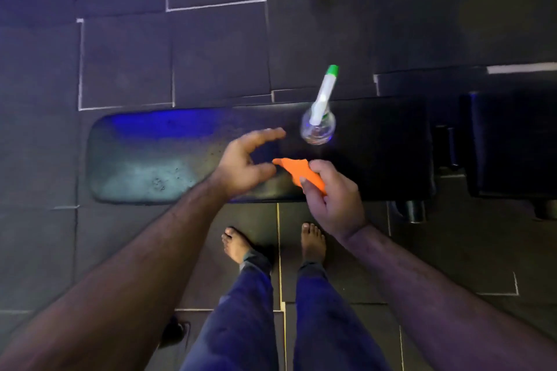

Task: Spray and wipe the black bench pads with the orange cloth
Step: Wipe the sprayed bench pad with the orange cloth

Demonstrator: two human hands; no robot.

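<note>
Orange cloth (304, 175) pinched in right hand (333, 200) fingers over black bench pad (156, 159); left hand (245, 161) fingers spread, empty

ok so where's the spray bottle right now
In the head view the spray bottle stands upright on the long black bench pad, right of centre near its far edge, just beyond the orange cloth held in the right hand.
</note>
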